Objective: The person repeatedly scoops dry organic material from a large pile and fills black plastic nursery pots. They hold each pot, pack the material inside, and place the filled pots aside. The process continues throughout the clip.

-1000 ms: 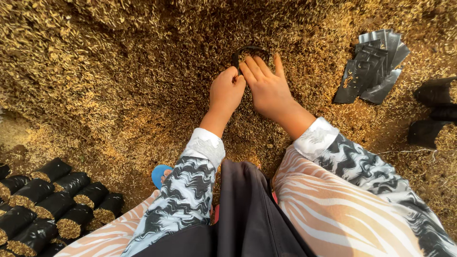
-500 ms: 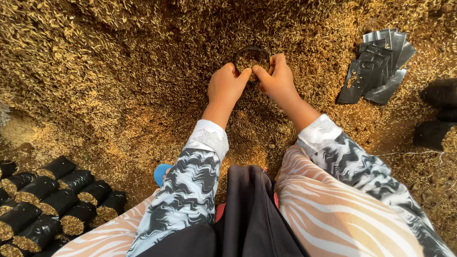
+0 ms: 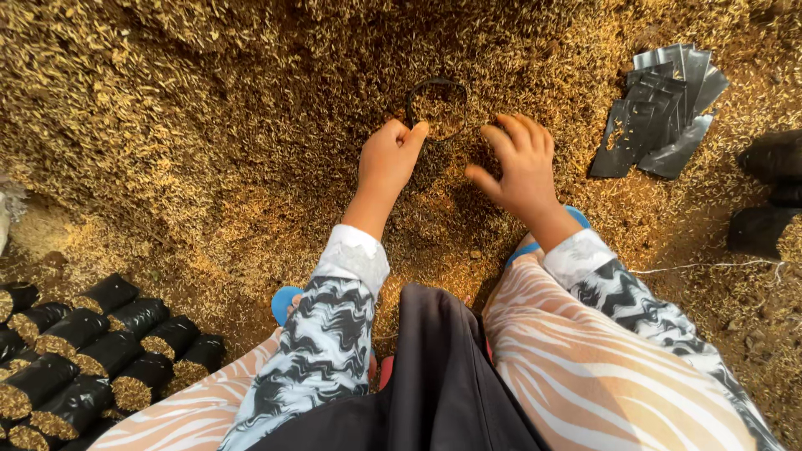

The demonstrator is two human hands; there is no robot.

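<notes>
Squatting over a broad heap of golden rice husk [image 3: 209,125], a person works with 2 bare hands at a small black plastic bag [image 3: 436,104] standing upright in the pile, its round mouth open and husk showing inside. The left hand [image 3: 388,159] is curled closed at the bag's near rim, thumb and fingers pinching the black edge. The right hand [image 3: 518,163] rests just right of the bag with fingers spread and bent, clawed into the loose husk; whether it has gathered any husk underneath cannot be told from this angle. The bag sits at the top centre of the view, between the 2 hands and slightly beyond them.

A fanned stack of flat, empty black bags [image 3: 664,108] lies on the husk to the right, well apart from the hands. At lower left, rows of filled black bags [image 3: 75,351] lie on their sides, husk visible at their open ends. More dark filled bags [image 3: 769,196] sit at the right edge. The person wears black-and-white swirl-patterned sleeves [image 3: 330,334], striped trousers [image 3: 601,376] and what appear to be blue sandals [image 3: 284,302].
</notes>
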